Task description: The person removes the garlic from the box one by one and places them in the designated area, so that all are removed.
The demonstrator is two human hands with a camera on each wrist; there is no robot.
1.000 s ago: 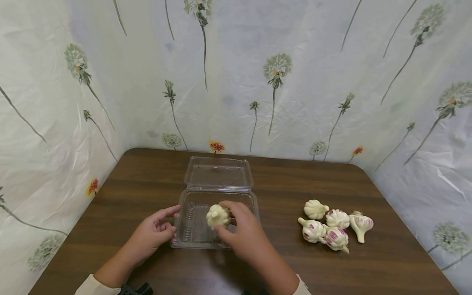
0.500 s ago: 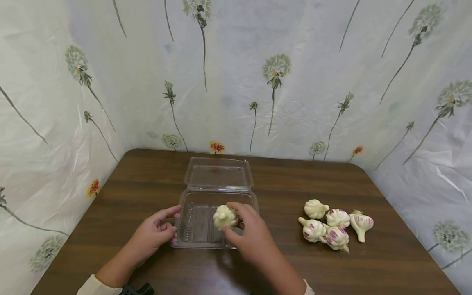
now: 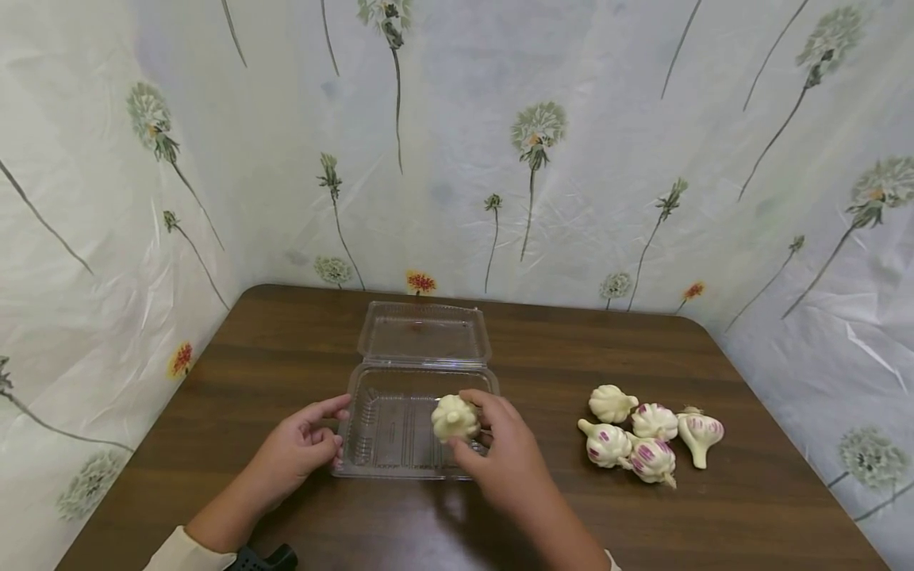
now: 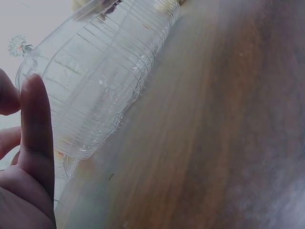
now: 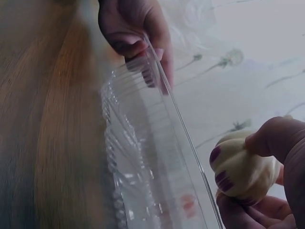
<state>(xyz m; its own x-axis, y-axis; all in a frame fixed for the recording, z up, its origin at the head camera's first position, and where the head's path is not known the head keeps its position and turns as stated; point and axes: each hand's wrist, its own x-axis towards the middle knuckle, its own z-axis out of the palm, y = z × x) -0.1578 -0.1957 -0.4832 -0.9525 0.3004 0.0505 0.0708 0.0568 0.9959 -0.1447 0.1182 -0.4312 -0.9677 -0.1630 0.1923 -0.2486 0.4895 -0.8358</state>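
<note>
My right hand [image 3: 503,452] grips a garlic bulb [image 3: 454,419] between thumb and fingers, above the right half of a clear plastic clamshell container [image 3: 391,366]. In the right wrist view the garlic bulb [image 5: 238,171] shows purple streaks and is apart from the container's rim [image 5: 188,143]. At the container's left side, my left hand [image 3: 300,448] pinches the edge with thumb and fingertips. The left wrist view shows the thumb [image 4: 37,119] against the outside of the clear wall [image 4: 105,81]. The container's lid [image 3: 424,333] lies folded back, away from me.
Several more garlic bulbs [image 3: 653,423], some streaked purple, lie grouped on the right part of the brown wooden table [image 3: 571,515]. A flower-patterned sheet [image 3: 443,159] hangs behind the table and at its sides. A black strap [image 3: 264,559] shows at the left wrist.
My right hand has moved to the right with the garlic bulb, from the container's middle toward its right side. The left hand has stayed at the container's left edge.
</note>
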